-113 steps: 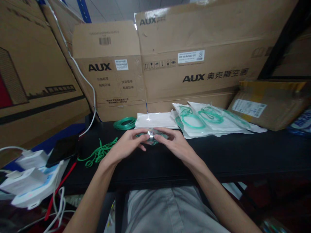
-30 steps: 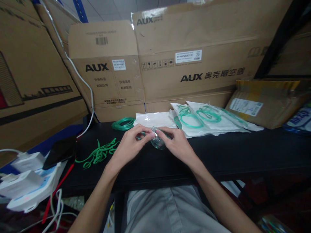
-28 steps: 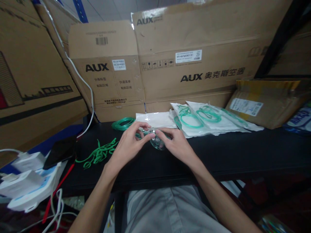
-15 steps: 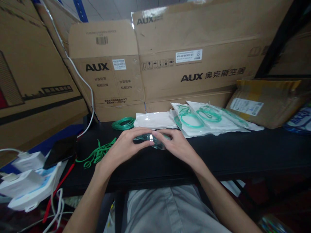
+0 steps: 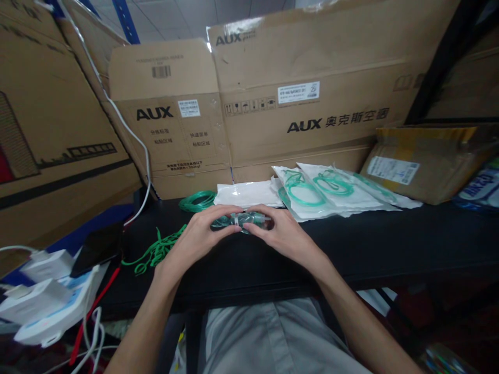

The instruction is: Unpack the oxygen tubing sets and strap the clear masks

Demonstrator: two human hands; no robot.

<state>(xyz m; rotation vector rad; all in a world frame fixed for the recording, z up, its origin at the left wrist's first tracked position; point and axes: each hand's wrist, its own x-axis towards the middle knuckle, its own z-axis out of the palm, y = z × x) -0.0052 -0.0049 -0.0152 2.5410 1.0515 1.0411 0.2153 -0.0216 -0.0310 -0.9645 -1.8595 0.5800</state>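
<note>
My left hand (image 5: 200,228) and my right hand (image 5: 284,231) meet over the black table, both closed on a clear, green-tinted plastic piece (image 5: 254,217) that looks like an oxygen mask. A narrow shiny strip crosses it near the left fingertips. At its right end a pale stub points into the curve of my right hand. Fingers cover parts of the piece. Left of my left hand lies a tangle of green elastic cord (image 5: 158,251). Behind that hand is a coil of green tubing (image 5: 198,201). Flat white pouches (image 5: 246,194) lie just beyond the held piece.
Clear-fronted pouches with green tubing (image 5: 339,187) lie at the back right, by a taped carton (image 5: 413,161). Large cardboard sheets (image 5: 300,67) stand behind the table (image 5: 374,246). At left are a power strip (image 5: 58,309) with chargers, white cables and a dark phone (image 5: 99,244).
The plastic piece has turned between my hands, so more of its length and the stub at its right end show. My right fingers have shifted along it. Both hands still grip it.
</note>
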